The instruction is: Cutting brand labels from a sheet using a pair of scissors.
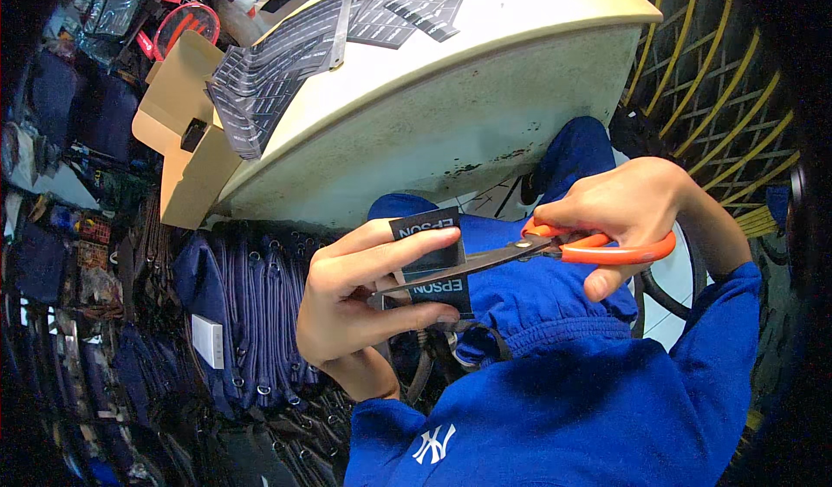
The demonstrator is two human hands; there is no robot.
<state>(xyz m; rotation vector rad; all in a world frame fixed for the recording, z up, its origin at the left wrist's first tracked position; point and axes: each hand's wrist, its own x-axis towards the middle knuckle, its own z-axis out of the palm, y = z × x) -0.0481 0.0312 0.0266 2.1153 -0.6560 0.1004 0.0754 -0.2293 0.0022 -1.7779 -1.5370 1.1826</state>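
Observation:
In front of my lap, my left hand [342, 292] pinches a small piece of black label strip [425, 223] with pale printing between its fingers and thumb. My right hand [633, 201] is wrapped round the orange handles of a pair of scissors [620, 253]. The dark blades point left and cross the strip, between its upper part and a lower printed part [444, 288]. Their tips reach in near my left palm. Whether the two parts are still joined is hidden behind the blades and fingers.
Ahead stands a pale curved table [451, 132] with black printed label sheets [286, 67] and a metal ruler [345, 19]. An open cardboard box [182, 106] sits at its left edge. Dark blue straps [269, 314] with metal rings and a small white box [208, 341] lie to the left.

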